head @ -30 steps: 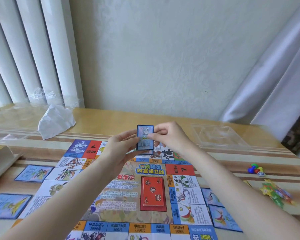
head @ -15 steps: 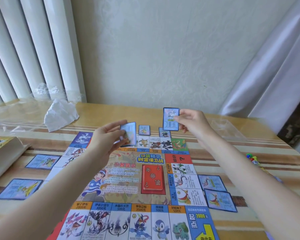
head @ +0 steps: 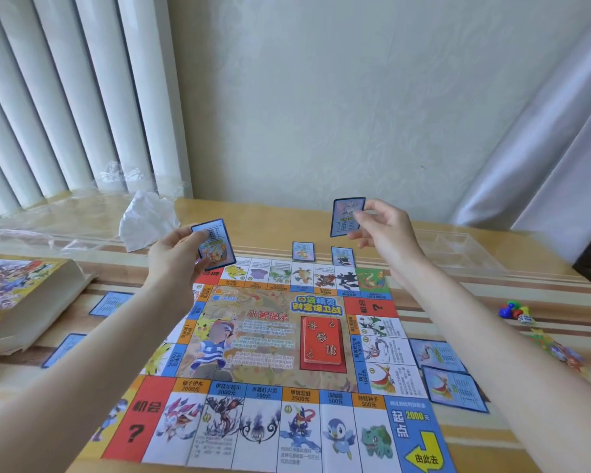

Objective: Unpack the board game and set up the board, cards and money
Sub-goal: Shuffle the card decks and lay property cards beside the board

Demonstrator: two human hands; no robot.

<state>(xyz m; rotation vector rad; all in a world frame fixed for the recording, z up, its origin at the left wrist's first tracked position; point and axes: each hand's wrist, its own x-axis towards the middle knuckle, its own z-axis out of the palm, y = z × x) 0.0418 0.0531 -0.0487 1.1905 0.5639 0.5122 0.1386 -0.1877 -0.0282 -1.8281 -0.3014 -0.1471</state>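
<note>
Both hands have drawn apart since a second ago, when they held one card together over the board's far edge; each now lifts its own card. Left hand (head: 176, 257) has its grip pinched on a blue-bordered card (head: 213, 243), tilted, above the board's far left corner. Right hand (head: 384, 230) has its grip pinched on a second card (head: 348, 216), held upright above the tabletop (head: 260, 216) beyond the board's far edge. Spread flat in the middle lies the board (head: 280, 363), with a red deck (head: 321, 341) on its centre panel. Two small cards (head: 303, 251) lie side by side just past the far edge, the other one (head: 343, 256) to the right. Two more cards (head: 435, 355) lie just beside the right edge, the nearer one (head: 454, 392) overlapping the farther. On the left, two cards (head: 111, 303) lie near the board, one (head: 64, 349) closer to the camera, both partly hidden by the left forearm. The box (head: 21, 302) sits at the left edge, a crumpled white wrapper (head: 147, 220) and clear film (head: 48, 220) beyond it. A clear tray (head: 458, 252) rests far right, and coloured tokens (head: 512, 310) with a die sit nearer, with bright paper pieces (head: 556, 349), too blurred to read, in front of them.
</note>
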